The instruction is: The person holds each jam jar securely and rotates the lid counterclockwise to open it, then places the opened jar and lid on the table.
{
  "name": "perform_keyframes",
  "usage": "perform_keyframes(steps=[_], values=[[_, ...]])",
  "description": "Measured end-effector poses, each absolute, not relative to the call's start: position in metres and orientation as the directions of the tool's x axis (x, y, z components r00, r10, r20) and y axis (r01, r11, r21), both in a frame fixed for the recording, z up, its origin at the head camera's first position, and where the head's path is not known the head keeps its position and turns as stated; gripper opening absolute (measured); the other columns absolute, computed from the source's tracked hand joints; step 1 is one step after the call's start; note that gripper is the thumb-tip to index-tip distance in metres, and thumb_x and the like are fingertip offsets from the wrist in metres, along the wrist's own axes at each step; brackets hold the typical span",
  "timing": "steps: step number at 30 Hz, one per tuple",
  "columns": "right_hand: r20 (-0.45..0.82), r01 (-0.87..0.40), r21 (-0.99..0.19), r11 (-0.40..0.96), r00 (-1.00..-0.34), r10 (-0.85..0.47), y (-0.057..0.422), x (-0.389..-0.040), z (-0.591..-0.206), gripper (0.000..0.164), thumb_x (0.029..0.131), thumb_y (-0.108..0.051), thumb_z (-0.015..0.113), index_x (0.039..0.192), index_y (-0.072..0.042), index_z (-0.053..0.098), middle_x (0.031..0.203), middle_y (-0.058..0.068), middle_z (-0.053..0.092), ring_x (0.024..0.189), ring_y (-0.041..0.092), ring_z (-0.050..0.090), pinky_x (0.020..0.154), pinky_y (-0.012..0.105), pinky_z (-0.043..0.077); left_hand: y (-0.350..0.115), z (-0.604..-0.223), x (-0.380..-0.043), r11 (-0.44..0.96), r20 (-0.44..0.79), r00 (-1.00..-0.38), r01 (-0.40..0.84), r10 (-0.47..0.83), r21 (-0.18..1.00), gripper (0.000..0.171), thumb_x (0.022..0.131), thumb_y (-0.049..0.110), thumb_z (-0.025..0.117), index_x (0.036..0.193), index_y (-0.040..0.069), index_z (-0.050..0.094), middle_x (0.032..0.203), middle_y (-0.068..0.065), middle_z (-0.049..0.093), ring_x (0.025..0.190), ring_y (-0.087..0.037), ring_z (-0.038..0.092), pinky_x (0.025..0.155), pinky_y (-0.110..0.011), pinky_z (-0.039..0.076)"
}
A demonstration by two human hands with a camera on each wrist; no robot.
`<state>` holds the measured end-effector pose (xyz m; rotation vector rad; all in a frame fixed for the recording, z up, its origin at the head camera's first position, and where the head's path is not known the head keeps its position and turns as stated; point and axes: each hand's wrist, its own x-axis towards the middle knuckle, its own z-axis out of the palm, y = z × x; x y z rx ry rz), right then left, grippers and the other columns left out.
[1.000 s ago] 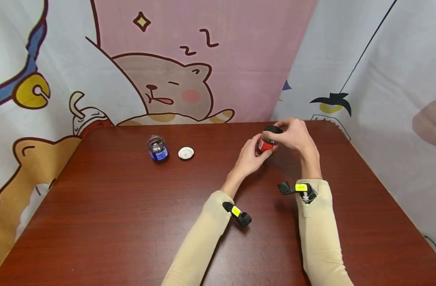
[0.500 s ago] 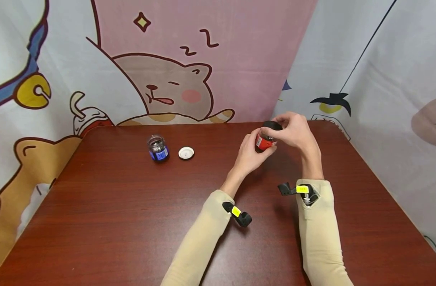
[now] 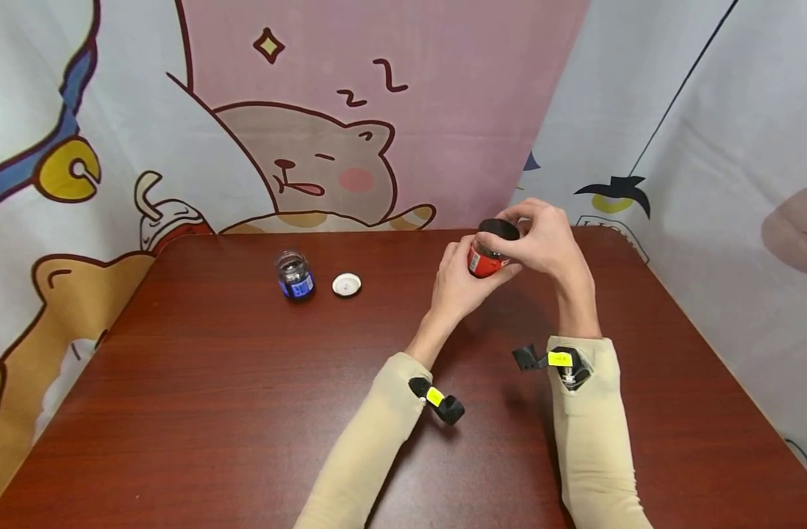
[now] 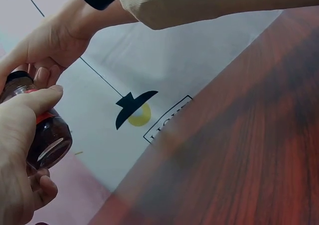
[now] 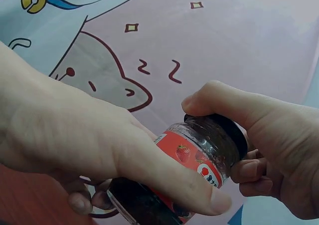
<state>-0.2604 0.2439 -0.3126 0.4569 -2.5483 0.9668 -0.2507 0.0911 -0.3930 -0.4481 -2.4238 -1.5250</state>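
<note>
Both hands are on one glass jar [image 3: 484,264] with a red label, raised over the far right part of the table. Strawberries are printed on the label [image 5: 182,151] in the right wrist view. My left hand [image 3: 458,288] wraps round the body of the jar, thumb across the label. The fingers and thumb of my right hand [image 3: 546,239] grip the black lid [image 3: 499,228], which sits on the jar's mouth. Dark contents show through the glass [image 4: 51,141] in the left wrist view. The jar leans a little.
A second glass jar [image 3: 297,279], blue-labelled and without a lid, stands at the back left of the brown table [image 3: 258,382]. Beside it a lid [image 3: 346,285] lies with its white inside up. A printed curtain [image 3: 470,110] hangs behind the table.
The hands and the red-labelled jar have shifted slightly up and left in the head view. Both hands keep their grip, and the head view itself has tilted a little.
</note>
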Motion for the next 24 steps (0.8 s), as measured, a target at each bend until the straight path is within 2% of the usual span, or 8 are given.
perform_keyframes(steps=[9, 13, 24], values=[[0.498, -0.477, -0.542, 0.692, -0.846, -0.193, 0.235, -0.253, -0.304, 0.033, 0.078, -0.029, 0.084, 0.096, -0.002, 0.077, 0.089, 0.01, 0.064, 0.073, 0.023, 0.055, 0.06, 0.024, 0.04, 0.081, -0.386, -0.244, 0.417, 0.39, -0.913, 0.403, 0.119, 0.815, 0.063, 0.079, 0.055, 0.082, 0.127, 0.021, 0.058, 0.114, 0.001, 0.058, 0.099, -0.014, 0.058, 0.084, -0.035, 0.052], [0.509, -0.496, -0.534, 0.685, -0.835, -0.209, 0.229, -0.25, -0.303, 0.033, 0.077, -0.028, 0.085, 0.094, -0.001, 0.076, 0.086, 0.009, 0.063, 0.072, 0.022, 0.055, 0.059, 0.026, 0.041, 0.073, -0.386, -0.241, 0.411, 0.412, -0.903, 0.424, 0.123, 0.807, 0.062, 0.079, 0.056, 0.082, 0.127, 0.022, 0.06, 0.113, 0.003, 0.059, 0.099, -0.012, 0.058, 0.084, -0.034, 0.052], [0.572, -0.581, -0.476, 0.661, -0.775, -0.27, 0.212, -0.242, -0.295, 0.035, 0.073, -0.029, 0.088, 0.092, -0.002, 0.076, 0.082, 0.007, 0.063, 0.069, 0.018, 0.053, 0.06, 0.025, 0.04, 0.051, -0.378, -0.234, 0.394, 0.551, -0.827, 0.545, 0.11, 0.74, 0.054, 0.076, 0.044, 0.088, 0.118, 0.017, 0.067, 0.103, 0.002, 0.062, 0.095, -0.012, 0.059, 0.08, -0.028, 0.051]])
